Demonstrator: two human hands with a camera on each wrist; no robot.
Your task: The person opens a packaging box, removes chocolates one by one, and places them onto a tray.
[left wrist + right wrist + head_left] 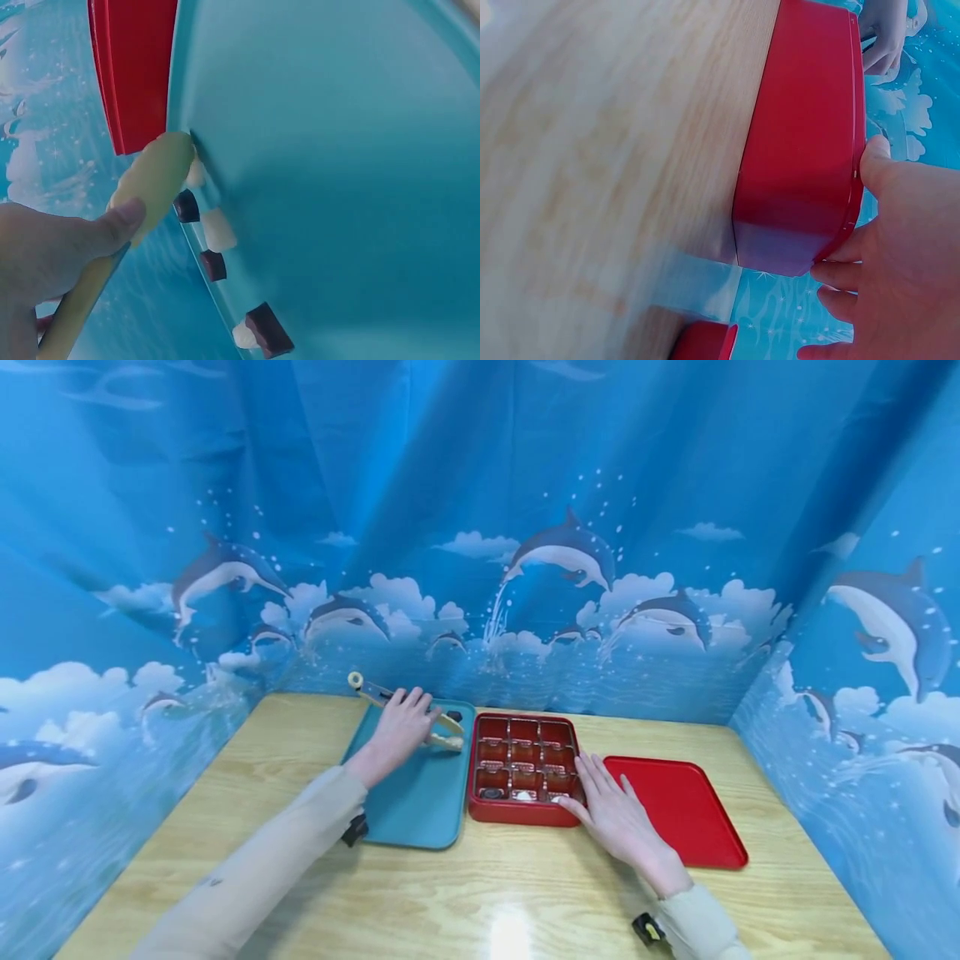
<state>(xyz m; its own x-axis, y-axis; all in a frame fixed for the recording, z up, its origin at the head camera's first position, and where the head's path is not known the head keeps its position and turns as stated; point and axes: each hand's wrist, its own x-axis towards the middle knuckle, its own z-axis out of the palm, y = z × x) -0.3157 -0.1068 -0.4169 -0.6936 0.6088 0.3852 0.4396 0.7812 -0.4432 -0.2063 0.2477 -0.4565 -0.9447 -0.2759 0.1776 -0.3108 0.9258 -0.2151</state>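
Head view: looks like a pick-up step w/ tongs. Left hand (401,727) lies over the wooden tongs (442,735) at the far end of the teal tray (420,802), fingers curled round them, tong tips pointing to 3 o'clock toward the red compartment box (522,768). Right hand (611,814) sits at the box's 3 o'clock side, fingers straight and flat, thumb against the near corner, steadying not gripping; red lid (678,810) lies just beside it on the wooden table (480,893). A few box cells in the near row hold small pieces, too small to ID. Left wrist view: thumb (112,225) presses on a tong arm (154,184), tip touching the tray edge; several small dark and white chocolates (262,330) sit in a line along the tray rim, just beside the tip. How far the tong arms are spread can't be told here. Next move, I'd judge, calls for tips to straddle one piece, squeeze gently, lift clear of the rim, then go to an empty cell. Right wrist view: thumb (877,161) and fingers lie along the box's wall, loosely spread, holding nothing; the box rests flat on the table.
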